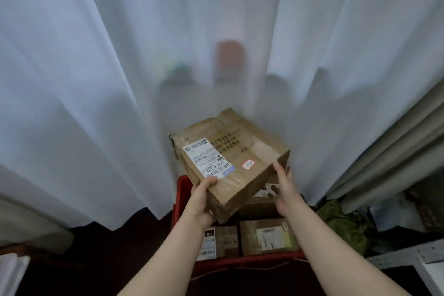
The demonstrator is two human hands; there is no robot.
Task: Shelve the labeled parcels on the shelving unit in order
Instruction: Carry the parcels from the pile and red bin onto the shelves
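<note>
Through the head camera I looked down at two bare forearms reaching forward, holding a brown cardboard box (pixel 240 151) tilted in the air above a red crate (pixel 177 197). The left hand (pixel 201 199) gripped the box's near corner, thumb lying on top beside a white shipping label (pixel 207 157) and fingers curled out of sight underneath. The right hand (pixel 286 187) was open, its fingers straight and pressed against the box's right side; I could not tell whether the thumb touched. A small red-edged sticker (pixel 248 164) with handwriting too small for me to read sat on the box top, to the right of the shipping label. Faded dark print ran across the far half of the top.

Inside the crate, under the box, lay more brown parcels: one at the left (pixel 222 239) and one at the right (pixel 268 240), each with a pale label. A sheer white curtain (pixel 96 79) hung in folds behind everything, with blurred shapes showing through it. A heavier grey drape (pixel 396 146) hung at the right, and a crumpled green bag (pixel 341 221) lay just beside the crate
</note>
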